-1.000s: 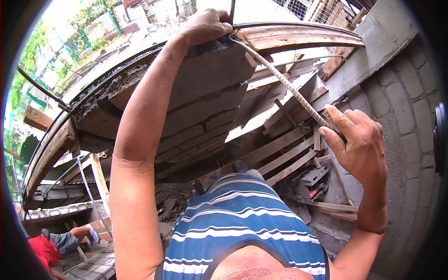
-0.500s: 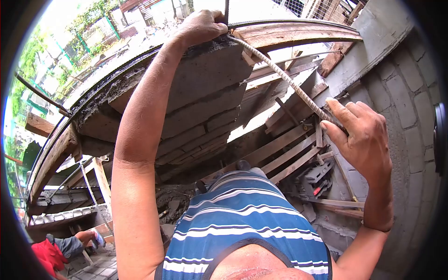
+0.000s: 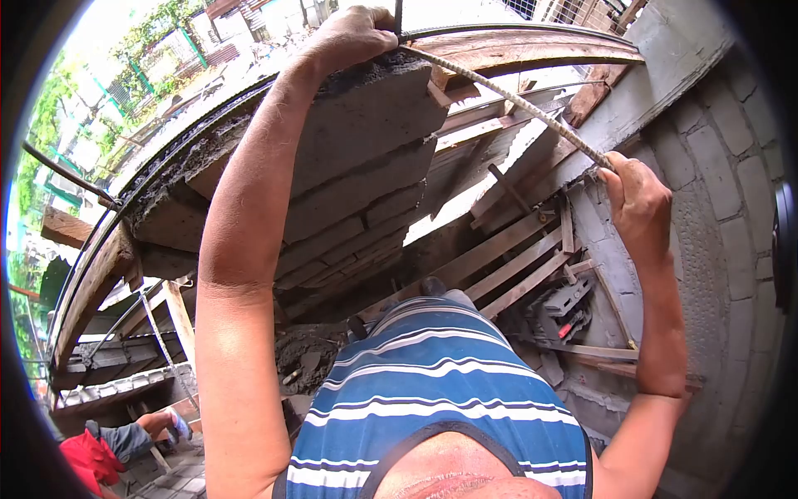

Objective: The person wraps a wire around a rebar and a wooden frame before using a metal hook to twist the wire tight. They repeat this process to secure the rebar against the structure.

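A ribbed steel bar [image 3: 515, 100] slants from the top of the block wall [image 3: 366, 125] down to the right. Its lower end is in my right hand [image 3: 638, 195], with thumb and fingers closed round it. At the upper end, my left hand [image 3: 356, 35] rests at the wall's top edge, its fingers curled at a dark upright bar [image 3: 399, 17]. What those fingertips hold is partly hidden. Dark long bars [image 3: 515, 30] run beside a wooden beam [image 3: 532, 56] along the top.
Wooden planks [image 3: 515, 266] and loose blocks [image 3: 565, 303] lie below. A grey block wall [image 3: 715, 183] rises at the right. Another person in a red shirt [image 3: 90, 457] is at the lower left. A dark bar [image 3: 71, 173] sticks out at the left.
My right hand has moved up and slightly right, raising the lower end of the ribbed bar. My left hand has shifted slightly up and left.
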The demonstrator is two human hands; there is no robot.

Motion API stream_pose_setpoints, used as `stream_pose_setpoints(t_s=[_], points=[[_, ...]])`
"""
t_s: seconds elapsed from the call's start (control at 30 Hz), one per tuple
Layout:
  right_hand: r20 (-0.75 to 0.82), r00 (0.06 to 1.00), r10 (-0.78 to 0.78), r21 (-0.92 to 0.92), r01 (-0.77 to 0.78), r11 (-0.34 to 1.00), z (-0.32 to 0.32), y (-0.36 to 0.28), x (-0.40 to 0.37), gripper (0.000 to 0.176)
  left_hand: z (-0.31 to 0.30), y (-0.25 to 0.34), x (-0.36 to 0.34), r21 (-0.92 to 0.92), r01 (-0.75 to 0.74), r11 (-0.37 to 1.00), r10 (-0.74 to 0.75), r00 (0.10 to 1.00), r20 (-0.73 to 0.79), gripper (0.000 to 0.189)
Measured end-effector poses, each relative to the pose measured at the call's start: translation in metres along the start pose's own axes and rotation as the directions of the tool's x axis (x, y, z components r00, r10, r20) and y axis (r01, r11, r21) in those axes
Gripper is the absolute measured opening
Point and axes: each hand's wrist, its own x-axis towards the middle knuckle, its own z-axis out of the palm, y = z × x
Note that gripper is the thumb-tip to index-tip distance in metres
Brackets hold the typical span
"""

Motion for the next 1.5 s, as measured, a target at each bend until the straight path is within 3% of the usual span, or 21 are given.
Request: stream_pose_setpoints(t_s=[0.1, 0.2, 0.23, 0.3, 0.37, 0.43, 0.5, 0.57, 0.63, 0.73, 0.77, 0.83, 0.87, 0.93, 0.97, 1.03, 1.1, 1.2, 1.23, 1.3, 1.5], points=[[-0.036, 0.998, 0.061, 0.186, -0.053, 0.981, 0.03, 0.015, -0.013, 0.019, 0.0, -0.003, 0.0, 0.015, -0.014, 1.0, 0.014, 1.0, -0.007, 0.039], [0.205, 0.925, 0.319, 0.46, -0.378, 0.803, 0.058, 0.019, -0.028, 0.039, -0.004, 0.004, -0.003, 0.033, 0.027, 0.999, -0.027, 1.0, 0.005, 0.039], [0.207, 0.926, 0.316, 0.465, -0.377, 0.801, 0.068, 0.017, -0.035, 0.039, -0.005, 0.006, -0.004, 0.036, 0.059, 0.998, -0.06, 0.998, 0.024, 0.039], [0.465, 0.778, 0.422, 0.669, -0.621, 0.408, 0.092, 0.014, -0.049, 0.047, -0.005, 0.002, -0.003, 0.031, 0.048, 0.998, -0.048, 0.999, -0.002, 0.039], [0.645, 0.632, 0.431, 0.698, -0.716, 0.006, 0.104, -0.004, -0.059, 0.051, -0.005, 0.008, -0.005, -0.008, 0.096, 0.995, -0.096, 0.994, 0.044, 0.039], [0.724, 0.586, 0.362, 0.672, -0.719, -0.179, 0.108, -0.026, -0.066, 0.052, -0.002, 0.001, 0.0, -0.006, 0.038, 0.999, -0.038, 0.999, 0.034, 0.039], [0.731, 0.572, 0.372, 0.667, -0.715, -0.21, 0.12, -0.041, -0.075, 0.058, -0.002, -0.002, 0.003, -0.008, -0.028, 1.0, 0.028, 1.0, 0.006, 0.039], [0.643, 0.599, 0.477, 0.717, -0.689, -0.103, 0.128, -0.053, -0.08, 0.056, -0.001, -0.003, 0.002, -0.074, 0.045, 0.996, -0.044, 0.999, 0.014, 0.038], [0.544, 0.551, 0.633, 0.665, -0.743, 0.075, 0.128, -0.051, -0.079, 0.058, 0.0, -0.006, 0.004, -0.075, 0.034, 0.997, -0.035, 0.999, -0.018, 0.036], [0.34, 0.649, 0.68, 0.481, -0.742, 0.467, 0.105, -0.025, -0.059, 0.057, 0.005, -0.03, 0.025, -0.198, 0.0, 0.98, -0.008, 0.999, -0.041, 0.027], [0.265, 0.684, 0.68, 0.365, -0.724, 0.586, 0.103, -0.013, -0.056, 0.059, 0.0, -0.026, 0.023, -0.039, 0.05, 0.998, -0.054, 0.992, -0.117, 0.029], [0.205, 0.763, 0.613, 0.455, -0.628, 0.631, 0.108, 0.001, -0.052, 0.059, -0.008, -0.03, 0.025, 0.268, 0.208, 0.941, -0.158, 0.968, -0.196, 0.031], [0.206, 0.764, 0.612, 0.456, -0.628, 0.631, 0.105, -0.003, -0.049, 0.059, -0.013, -0.03, 0.022, 0.269, 0.21, 0.94, -0.16, 0.968, -0.196, 0.031], [0.439, 0.647, 0.623, 0.503, -0.752, 0.426, 0.094, -0.014, -0.043, 0.061, -0.019, -0.029, 0.015, 0.486, 0.329, 0.81, -0.332, 0.94, -0.083, 0.037], [0.441, 0.649, 0.62, 0.501, -0.751, 0.43, 0.093, -0.018, -0.044, 0.061, -0.017, -0.036, 0.016, 0.483, 0.333, 0.81, -0.336, 0.938, -0.084, 0.037], [0.616, 0.512, 0.599, 0.495, -0.843, 0.212, 0.091, -0.025, -0.047, 0.062, -0.009, -0.052, 0.021, 0.429, 0.214, 0.877, -0.242, 0.97, 0.013, 0.041], [0.66, 0.473, 0.584, 0.489, -0.86, 0.143, 0.093, -0.033, -0.049, 0.061, -0.008, -0.047, 0.016, 0.374, 0.233, 0.898, -0.256, 0.967, 0.013, 0.046], [0.843, 0.298, 0.448, 0.39, -0.912, -0.126, 0.093, -0.042, -0.051, 0.06, -0.007, -0.045, 0.015, 0.35, 0.24, 0.905, -0.246, 0.969, -0.027, 0.038], [0.84, 0.297, 0.454, 0.389, -0.913, -0.123, 0.095, -0.042, -0.053, 0.06, -0.006, -0.045, 0.017, 0.375, 0.235, 0.897, -0.244, 0.969, -0.025, 0.039], [0.944, 0.238, 0.231, 0.309, -0.882, -0.356, 0.097, -0.043, -0.058, 0.059, 0.001, -0.055, 0.024, 0.398, 0.221, 0.89, -0.233, 0.972, -0.02, 0.039], [0.944, 0.304, 0.127, 0.328, -0.842, -0.429, 0.065, -0.042, -0.053, 0.053, -0.015, -0.028, 0.011, 0.343, 0.276, 0.898, -0.314, 0.947, 0.061, 0.051]])
